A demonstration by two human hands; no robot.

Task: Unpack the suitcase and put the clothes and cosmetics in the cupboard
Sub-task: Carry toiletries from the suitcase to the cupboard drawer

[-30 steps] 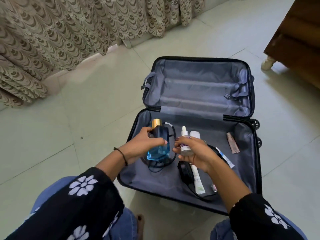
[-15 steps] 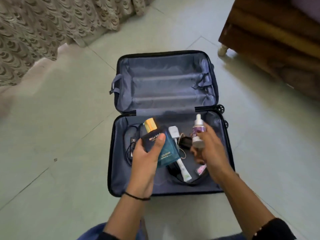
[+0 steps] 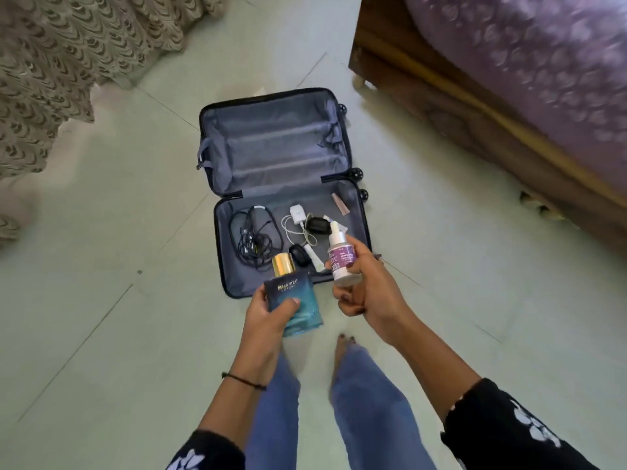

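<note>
Your left hand (image 3: 271, 313) has its fingers (image 3: 259, 296) curled round the blue perfume bottle (image 3: 295, 300). The thumb presses on the front. The gold cap (image 3: 283, 264) points up and away from you, so I think nothing can drip out. It looks like glass, so a tight hold is a good idea.

Your right hand (image 3: 366, 290) pinches the small white bottle (image 3: 341, 257) near the top of the hand. The other fingers (image 3: 346, 300) are tucked in under it. The bottle leans a little, tip up.

One bottle in each hand means you can take both in one trip. Both are out of the suitcase (image 3: 271, 154) and up in the air, just in front of it.

The suitcase lies open flat on the floor (image 3: 101, 266). The far half has only its grey lining. The near half has a black cable (image 3: 251, 235), a white charger (image 3: 297, 213), a pink tube (image 3: 340, 203) and a few more small things. I see no clothes in it, so that part looks done.

You are standing, with bare feet and blue jeans. The floor is pale tile and hard, so a dropped bottle might break. A bed (image 3: 526, 62) with a purple cover is on your right. A curtain (image 3: 51, 62) hangs on your left. The cupboard is not in sight, so I think you must turn and walk to it.
</note>
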